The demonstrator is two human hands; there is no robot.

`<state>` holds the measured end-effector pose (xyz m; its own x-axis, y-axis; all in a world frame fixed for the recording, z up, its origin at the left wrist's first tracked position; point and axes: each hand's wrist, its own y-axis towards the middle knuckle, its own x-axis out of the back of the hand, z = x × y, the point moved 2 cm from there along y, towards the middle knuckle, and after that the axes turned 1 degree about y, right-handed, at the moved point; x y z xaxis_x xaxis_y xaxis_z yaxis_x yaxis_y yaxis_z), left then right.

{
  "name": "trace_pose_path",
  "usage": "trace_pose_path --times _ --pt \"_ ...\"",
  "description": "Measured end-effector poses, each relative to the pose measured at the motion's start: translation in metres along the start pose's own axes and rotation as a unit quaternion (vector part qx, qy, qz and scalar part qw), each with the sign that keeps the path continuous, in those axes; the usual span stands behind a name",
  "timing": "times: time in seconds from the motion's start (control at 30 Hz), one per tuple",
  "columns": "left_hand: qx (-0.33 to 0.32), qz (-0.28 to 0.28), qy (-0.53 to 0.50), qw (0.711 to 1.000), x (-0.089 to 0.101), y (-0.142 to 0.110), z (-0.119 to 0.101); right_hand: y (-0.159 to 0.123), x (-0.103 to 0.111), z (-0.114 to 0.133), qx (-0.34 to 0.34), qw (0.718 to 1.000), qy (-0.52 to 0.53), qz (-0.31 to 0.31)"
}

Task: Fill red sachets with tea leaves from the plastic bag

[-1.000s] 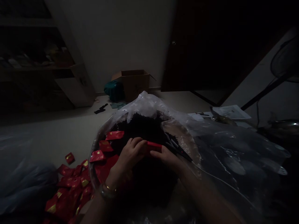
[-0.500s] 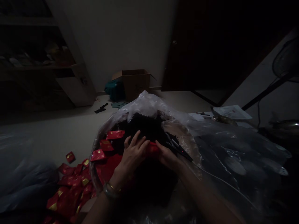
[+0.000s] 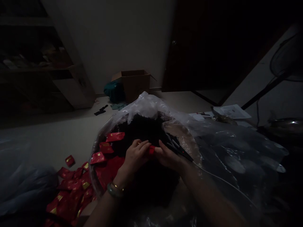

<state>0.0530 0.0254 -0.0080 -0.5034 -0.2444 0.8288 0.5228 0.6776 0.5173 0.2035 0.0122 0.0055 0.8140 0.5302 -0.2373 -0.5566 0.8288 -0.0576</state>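
Observation:
Both hands meet over a heap of dark, loose, leaf-like material in a clear plastic bag. My left hand is closed on one end of a small red packet, and my right hand grips its other end. Most of the packet is hidden by the fingers. Just right of my right hand lies a black hair straightener with a small red light and a pale cord. Several red packets rest along the left side of the heap.
More red packets with gold marks are piled at the lower left, with a single one apart on the floor. A cardboard box stands by the wall beside a teal bag. Clear plastic spreads to the right.
My left hand's raised, spread fingers have curled in around the red packet. Less of the packet shows now. The whole view has shifted slightly.

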Motion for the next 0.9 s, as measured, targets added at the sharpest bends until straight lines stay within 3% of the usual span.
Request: trace_pose_path --times 0.13,0.3,0.4,0.47,0.57,0.7,0.77,0.9 --pt "0.047 -0.035 -0.026 0.998 0.008 0.001 0.005 -0.015 0.007 0.022 -0.024 0.998 0.054 0.038" --pt "0.113 -0.062 -0.061 0.99 0.017 0.003 0.012 -0.029 0.045 0.036 -0.001 0.996 0.025 -0.085" --pt "0.139 -0.065 -0.088 0.984 0.02 0.004 0.016 -0.027 0.067 0.015 -0.101 0.971 -0.17 -0.135" --pt "0.151 -0.066 -0.109 0.98 0.021 0.003 0.018 -0.022 0.072 -0.006 -0.166 0.919 -0.34 -0.112" --pt "0.175 -0.07 -0.131 0.973 0.022 0.002 0.022 -0.015 0.06 -0.035 -0.26 0.847 -0.463 -0.027" --pt "0.193 -0.078 -0.144 0.968 0.02 0.0 0.026 -0.011 0.027 -0.045 -0.318 0.798 -0.509 0.054" --pt "0.195 -0.078 -0.148 0.966 0.019 0.0 0.026 -0.012 0.014 -0.042 -0.308 0.792 -0.522 0.065" --pt "0.201 -0.085 -0.156 0.963 0.017 -0.001 0.026 -0.011 0.006 -0.038 -0.235 0.819 -0.522 0.036"
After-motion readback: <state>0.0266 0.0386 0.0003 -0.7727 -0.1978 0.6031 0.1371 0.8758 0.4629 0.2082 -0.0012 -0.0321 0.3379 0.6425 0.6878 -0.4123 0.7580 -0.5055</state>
